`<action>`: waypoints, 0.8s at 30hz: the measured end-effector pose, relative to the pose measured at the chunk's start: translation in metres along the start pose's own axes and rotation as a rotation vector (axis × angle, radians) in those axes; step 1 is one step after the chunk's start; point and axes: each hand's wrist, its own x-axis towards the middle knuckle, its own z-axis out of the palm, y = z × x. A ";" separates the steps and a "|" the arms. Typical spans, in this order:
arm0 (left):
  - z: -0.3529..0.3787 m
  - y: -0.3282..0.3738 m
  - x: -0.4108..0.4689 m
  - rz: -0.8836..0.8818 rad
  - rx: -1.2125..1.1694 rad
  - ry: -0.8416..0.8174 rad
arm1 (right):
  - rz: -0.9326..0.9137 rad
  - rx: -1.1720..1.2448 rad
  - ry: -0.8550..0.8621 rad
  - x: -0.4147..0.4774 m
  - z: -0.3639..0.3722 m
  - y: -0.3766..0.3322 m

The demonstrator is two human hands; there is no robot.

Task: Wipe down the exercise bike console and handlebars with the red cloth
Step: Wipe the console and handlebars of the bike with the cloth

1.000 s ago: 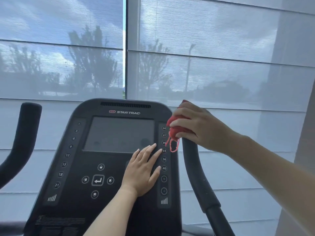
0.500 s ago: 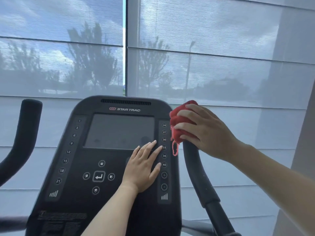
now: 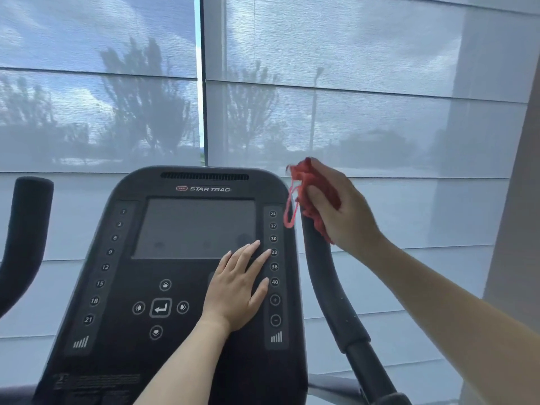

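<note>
the right hand (image 3: 347, 211) sits right of centre in the frame, its fingers and thumb curled round the bunched red cloth (image 3: 311, 182), which it grips at the top of the right handlebar (image 3: 330, 293). the cloth is blurred, and most of it is tucked under the fingers, so its folds are hard to read; a thin loop (image 3: 290, 213) hangs from its left edge, just beside the console's right edge. the upper tip of the right handlebar is hidden behind cloth and hand, and it cannot be told whether the cloth presses on the bar or only overlaps it. the bar's lower end runs out of the bottom of the frame. the left hand (image 3: 236, 290) lies flat on the console (image 3: 122, 331) in the lower centre, fingers straight and slightly spread, holding nothing; it covers the panel below the lower right corner of the dark screen (image 3: 195, 228), and its fingertips reach the numbered column near 33. the small print at the console's foot is too dim to read, and the console's base is cut off. at the left edge only part of the left handlebar (image 3: 23, 229) shows. both forearms leave the frame at the bottom. behind, grey blinds (image 3: 350, 83) veil trees into faint shapes.
</note>
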 end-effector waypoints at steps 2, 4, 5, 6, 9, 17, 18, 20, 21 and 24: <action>0.000 0.000 0.000 -0.002 0.001 0.001 | -0.021 -0.123 -0.037 -0.006 0.002 0.001; 0.001 0.001 0.001 -0.007 0.000 0.003 | -0.027 -0.160 -0.036 -0.016 0.001 0.003; 0.000 0.001 0.001 -0.009 0.007 0.001 | -0.004 -0.136 -0.043 -0.021 -0.001 0.003; 0.001 0.001 0.001 -0.009 0.012 -0.002 | 0.018 -0.121 -0.055 -0.026 -0.003 0.003; 0.000 0.001 0.001 -0.010 0.013 -0.002 | 0.066 -0.155 -0.105 -0.038 -0.014 0.006; 0.001 0.003 0.000 -0.010 0.034 -0.006 | 0.290 0.214 -0.051 -0.019 -0.031 0.008; 0.001 0.003 0.000 -0.011 0.034 -0.005 | 0.301 0.211 -0.100 -0.019 -0.025 0.008; 0.000 0.002 0.000 -0.009 0.030 -0.001 | 0.285 0.105 -0.168 -0.024 -0.016 0.007; 0.000 0.002 0.001 -0.008 0.025 0.002 | 0.264 0.067 -0.173 -0.027 -0.015 0.008; 0.000 0.002 0.002 -0.014 0.016 0.018 | 0.230 0.014 -0.201 -0.043 -0.019 0.014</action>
